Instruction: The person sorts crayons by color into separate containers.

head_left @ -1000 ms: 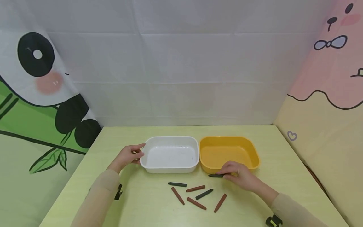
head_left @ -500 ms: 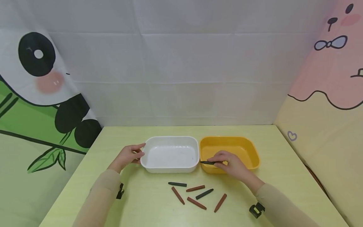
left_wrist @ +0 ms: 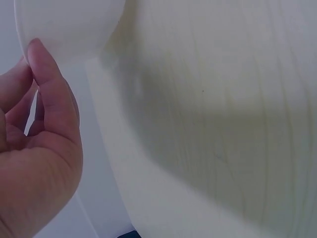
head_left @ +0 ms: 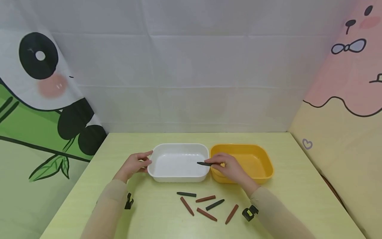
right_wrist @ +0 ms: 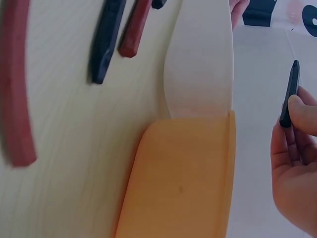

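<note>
My right hand [head_left: 228,167] pinches a black crayon [right_wrist: 291,94] between thumb and fingers. In the head view, the crayon's tip overlaps the right end of the white plastic tray [head_left: 179,179], while the hand is over the yellow plastic tray [head_left: 259,166]. At the white tray's left end, my left hand [head_left: 135,166] grips the rim; the left wrist view has a fingertip [left_wrist: 42,54] against the outer wall. Loose on the table in front lie brown crayons [head_left: 206,214] and two black crayons [head_left: 186,194].
The two trays stand side by side on a pale yellow table [head_left: 155,215]. Behind it hangs a white cloth backdrop [head_left: 191,83]. Printed cartoon panels flank both sides, a panda [head_left: 38,56] at left and a pink figure [head_left: 352,73] at right.
My right hand has carried the black crayon up and leftward from the yellow tray's front edge to the white tray's right end. The left hand stays at the white tray.
</note>
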Demonstrator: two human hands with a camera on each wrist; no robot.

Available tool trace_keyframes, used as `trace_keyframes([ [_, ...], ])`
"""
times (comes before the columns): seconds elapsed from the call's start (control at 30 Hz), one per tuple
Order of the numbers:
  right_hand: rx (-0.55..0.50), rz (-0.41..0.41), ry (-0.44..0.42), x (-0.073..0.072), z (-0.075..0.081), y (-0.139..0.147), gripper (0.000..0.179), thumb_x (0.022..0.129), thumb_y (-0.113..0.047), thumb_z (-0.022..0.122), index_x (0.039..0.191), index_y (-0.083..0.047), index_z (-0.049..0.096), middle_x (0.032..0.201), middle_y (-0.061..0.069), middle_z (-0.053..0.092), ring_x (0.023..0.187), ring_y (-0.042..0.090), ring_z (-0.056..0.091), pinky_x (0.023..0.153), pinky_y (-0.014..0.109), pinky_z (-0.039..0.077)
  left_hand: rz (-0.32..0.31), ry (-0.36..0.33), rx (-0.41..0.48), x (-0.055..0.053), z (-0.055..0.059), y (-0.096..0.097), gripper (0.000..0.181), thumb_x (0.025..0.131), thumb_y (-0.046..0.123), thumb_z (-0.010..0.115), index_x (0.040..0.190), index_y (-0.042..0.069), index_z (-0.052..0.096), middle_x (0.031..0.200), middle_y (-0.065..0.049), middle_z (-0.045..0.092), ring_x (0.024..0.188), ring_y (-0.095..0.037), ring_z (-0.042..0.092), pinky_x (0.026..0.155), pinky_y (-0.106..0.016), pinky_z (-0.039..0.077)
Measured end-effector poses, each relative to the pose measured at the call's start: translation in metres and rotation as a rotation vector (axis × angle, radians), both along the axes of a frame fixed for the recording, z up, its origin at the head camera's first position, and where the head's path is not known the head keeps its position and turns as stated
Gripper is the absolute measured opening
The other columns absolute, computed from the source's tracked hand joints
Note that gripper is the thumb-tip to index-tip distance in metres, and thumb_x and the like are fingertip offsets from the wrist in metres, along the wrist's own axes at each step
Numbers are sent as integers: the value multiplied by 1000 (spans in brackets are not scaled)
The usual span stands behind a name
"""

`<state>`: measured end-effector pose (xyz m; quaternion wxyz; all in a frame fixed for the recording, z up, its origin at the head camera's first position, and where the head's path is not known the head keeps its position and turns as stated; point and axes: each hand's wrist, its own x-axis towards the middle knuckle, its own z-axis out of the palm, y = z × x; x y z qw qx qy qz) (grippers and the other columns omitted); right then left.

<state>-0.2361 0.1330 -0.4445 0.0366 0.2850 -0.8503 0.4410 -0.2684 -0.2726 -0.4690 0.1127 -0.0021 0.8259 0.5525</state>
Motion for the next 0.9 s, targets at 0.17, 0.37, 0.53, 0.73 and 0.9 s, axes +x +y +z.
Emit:
trace_keyframes([
  [0.17,-6,15,-14,-6,2,-15,23,89,-2,72,108,-14,79,99,-4,68,88,16,58,80,30,51,3,0,3,-1,0,0,55,96,5,64,147,1,44,100,-14,53,69,-16,58,67,-28,58],
  [0.37,13,29,-32,-12,5,-34,24,90,-3,71,109,-15,78,101,-4,68,91,16,57,78,29,50,8,-5,1,-2,0,0,54,96,4,64,147,1,44,100,-14,53,69,-16,58,67,-28,58],
  [0.53,-6,36,-41,-18,5,-48,23,89,-2,72,109,-13,78,99,-2,67,87,16,57,74,26,50,5,-6,-4,-1,2,0,54,97,3,63,147,1,44,101,-15,53,69,-17,58,67,-28,58],
  [0.73,17,57,-13,-25,1,-65,23,90,-2,71,109,-11,78,98,-1,67,84,14,56,73,23,50,6,-11,-10,-2,1,0,55,96,4,64,147,2,45,101,-15,53,68,-17,58,67,-29,58],
  [0.9,46,66,-16,-28,0,-79,23,90,-1,70,109,-11,78,99,1,67,85,16,57,75,23,51,9,-9,-22,-1,1,1,55,96,4,65,147,2,45,101,-15,54,68,-16,58,66,-29,58],
])
